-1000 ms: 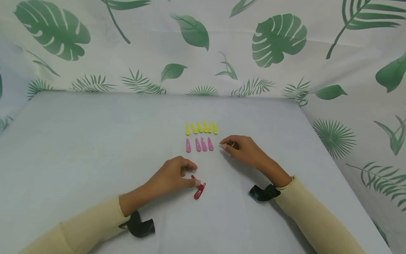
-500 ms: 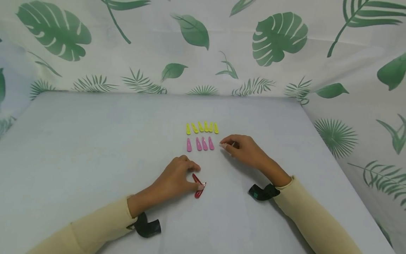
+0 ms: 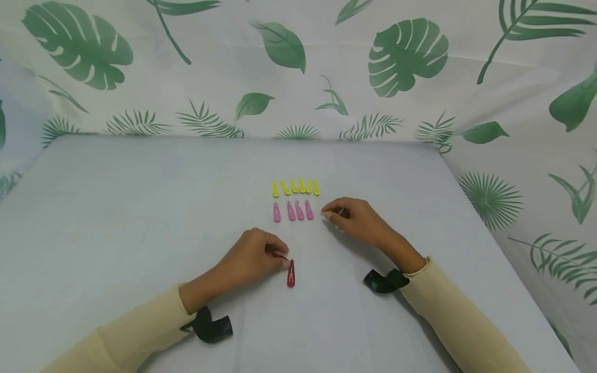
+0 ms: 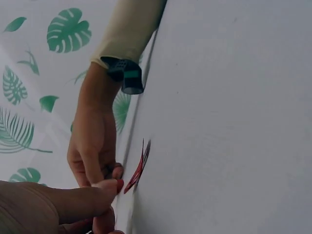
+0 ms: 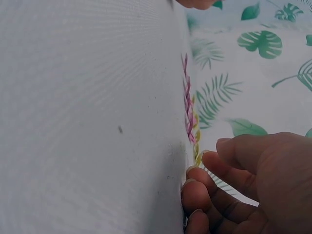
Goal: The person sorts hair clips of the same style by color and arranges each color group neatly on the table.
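Observation:
In the head view my left hand (image 3: 254, 254) pinches a red snap hair clip (image 3: 280, 256) between thumb and fingers, and much of that clip is hidden. A second red hair clip (image 3: 291, 274) lies right by the thumb tip; the left wrist view shows this red clip (image 4: 137, 171) just beyond the fingers. My right hand (image 3: 356, 220) rests by the right end of a row of pink hair clips (image 3: 300, 211), its fingers loosely bent and holding nothing. In the right wrist view a gap shows between the thumb and fingers of this right hand (image 5: 239, 185).
A row of several yellow hair clips (image 3: 302, 186) lies just behind the pink ones. All of it is on a white-covered table (image 3: 140, 207), with a leaf-print cloth (image 3: 205, 77) hanging behind. A black wrist camera (image 3: 212, 326) sticks out below the left sleeve.
My left thumb and fingers have closed on one red clip and drawn it slightly left and up, apart from the other, which now lies straighter. The right hand stays in place.

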Available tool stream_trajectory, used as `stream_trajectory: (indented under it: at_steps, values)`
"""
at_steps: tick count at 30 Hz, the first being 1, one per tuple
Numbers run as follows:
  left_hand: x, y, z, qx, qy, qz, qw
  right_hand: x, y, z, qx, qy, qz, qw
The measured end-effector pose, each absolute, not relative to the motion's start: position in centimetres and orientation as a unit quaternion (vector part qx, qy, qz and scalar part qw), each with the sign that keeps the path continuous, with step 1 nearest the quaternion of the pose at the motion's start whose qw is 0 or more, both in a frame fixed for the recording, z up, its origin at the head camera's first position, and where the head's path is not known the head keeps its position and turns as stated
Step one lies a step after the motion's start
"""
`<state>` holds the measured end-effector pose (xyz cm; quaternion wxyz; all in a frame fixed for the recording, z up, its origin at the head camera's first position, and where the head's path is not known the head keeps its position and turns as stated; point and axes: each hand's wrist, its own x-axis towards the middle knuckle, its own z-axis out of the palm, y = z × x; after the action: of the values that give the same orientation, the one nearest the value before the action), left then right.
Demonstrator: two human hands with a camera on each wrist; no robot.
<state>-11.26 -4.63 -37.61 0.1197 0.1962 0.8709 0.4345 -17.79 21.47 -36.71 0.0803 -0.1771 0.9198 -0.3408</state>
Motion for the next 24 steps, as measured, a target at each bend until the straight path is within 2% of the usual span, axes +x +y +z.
stream_trajectory:
  at_steps: [6, 16, 24]
  values:
    - [-11.6, -5.0, -37.0, 0.197, 0.862, 0.449, 0.128, -17.8, 21.4, -36.8, -0.18, 0.92, -0.34, 0.075]
    - [-11.8, -5.4, -36.2, 0.162, 0.848, 0.492, 0.114, -17.8, 21.3, -36.7, -0.181, 0.921, -0.338, 0.068]
    - [-12.2, -5.7, -36.6, 0.168, 0.854, 0.482, 0.097, -17.4, 21.2, -36.7, -0.179, 0.922, -0.337, 0.068]
